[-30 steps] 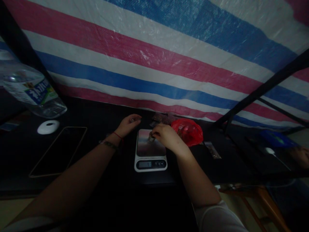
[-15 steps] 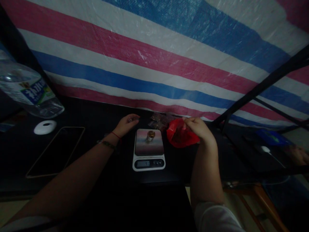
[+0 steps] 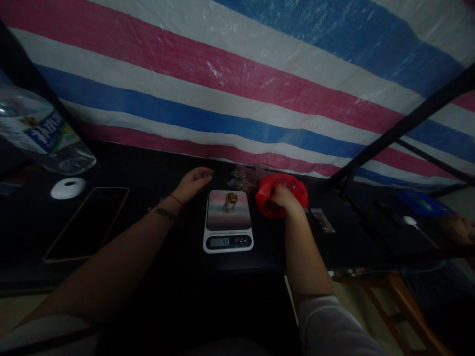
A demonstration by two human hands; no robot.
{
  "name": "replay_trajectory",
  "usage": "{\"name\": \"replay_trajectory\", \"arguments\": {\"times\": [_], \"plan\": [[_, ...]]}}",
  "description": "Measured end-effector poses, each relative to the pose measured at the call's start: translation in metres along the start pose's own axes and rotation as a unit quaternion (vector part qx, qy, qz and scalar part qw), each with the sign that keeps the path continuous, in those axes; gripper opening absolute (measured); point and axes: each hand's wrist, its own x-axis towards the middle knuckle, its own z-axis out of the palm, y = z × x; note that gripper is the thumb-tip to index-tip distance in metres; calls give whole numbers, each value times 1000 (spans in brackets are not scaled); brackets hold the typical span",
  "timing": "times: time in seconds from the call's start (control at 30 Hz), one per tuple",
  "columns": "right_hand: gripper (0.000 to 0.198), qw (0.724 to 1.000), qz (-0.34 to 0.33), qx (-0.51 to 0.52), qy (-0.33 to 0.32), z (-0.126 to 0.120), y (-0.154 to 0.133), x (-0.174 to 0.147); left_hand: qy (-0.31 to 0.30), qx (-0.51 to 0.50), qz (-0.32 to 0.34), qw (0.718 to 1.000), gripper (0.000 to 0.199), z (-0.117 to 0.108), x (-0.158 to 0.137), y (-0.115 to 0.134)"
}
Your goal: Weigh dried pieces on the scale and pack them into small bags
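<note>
One striped sheet [image 3: 230,69]: backdrop, running out of frame at the top.
Black table [image 3: 267,254]: bears the lot; its dark top would hide stray crumbs, so careful, low transfers suit it.
Bottle [image 3: 46,133]: far left, cut off by the frame.
Phone [image 3: 89,225]: flat at left, well apart from the scale.
Scale [image 3: 227,221]: between the hands; for a true reading, its pan is best kept free of wrist and fingers.
Red bag [image 3: 272,211]: just right of the scale, mouth around the right hand; a steady rim and a straight lift out should spare spills. Contents hidden.
Right hand [image 3: 285,199]: fingers down inside the red bag; cannot tell how far they are closed, or on what.
Left hand [image 3: 193,184]: near the scale's far left corner, loosely curled, off the pan; a clear glint shows in the curl, but whether it is gripped cannot be told.
Far hand [image 3: 462,227]: apparently another person's, right edge, dim and blurred.
Clear bags [image 3: 243,179]: heaped behind the scale, outlines merging.
Packet [image 3: 322,221]: right of the red bag, contents unclear.
Cup [image 3: 230,200]: upright on the pan, brownish bits inside, too dark to identify.
Display [image 3: 219,242]: lit, digits too faint to trust.
</note>
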Motion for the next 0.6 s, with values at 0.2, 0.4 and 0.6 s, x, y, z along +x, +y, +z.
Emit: {"name": "replay_trajectory", "arguments": {"times": [0.2,0.4,0.6], "plan": [[23,999,-10,-26,25,0,1,1,1,-8,-9,1000,41,0,-1,0],[25,998,-19,-32,59,-6,-1,0,0,-20,-5,1000,39,1,-2,2],[20,998,14,-60,-15,-47,-4,-36,3,-13,0,1000,40,2,-2,3]]}}
